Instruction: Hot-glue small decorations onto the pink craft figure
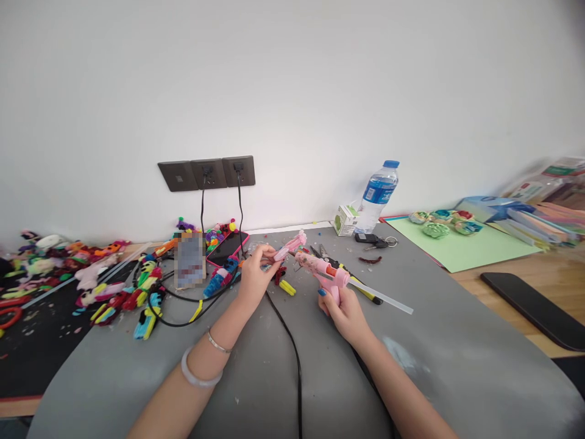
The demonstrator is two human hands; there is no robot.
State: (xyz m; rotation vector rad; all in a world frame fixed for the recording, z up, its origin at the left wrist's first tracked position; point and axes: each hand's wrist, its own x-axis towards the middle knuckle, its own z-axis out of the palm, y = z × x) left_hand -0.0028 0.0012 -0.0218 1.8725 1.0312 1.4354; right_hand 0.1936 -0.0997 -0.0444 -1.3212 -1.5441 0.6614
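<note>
My right hand (343,314) is wrapped round the handle of a pink hot glue gun (322,271), which points up and to the left. A long clear glue stick (384,297) sticks out of its back. In front of the nozzle, my left hand (256,271) pinches a pink fuzzy pipe-cleaner piece (291,245) between thumb and fingers. Whether nozzle and piece touch, I cannot tell. Below the left fingers lies a small yellow and dark red pipe-cleaner piece (286,286). Pliers with yellow and black handles (361,286) lie partly hidden behind the glue gun.
Colourful pipe-cleaner figures (146,283) crowd the left side, near a phone (228,247). Black cables (292,347) cross the grey mat (256,390). A water bottle (378,195), a small box (346,220) and keys (381,242) stand or lie by the wall. Green paper (461,253) holds several paper flowers.
</note>
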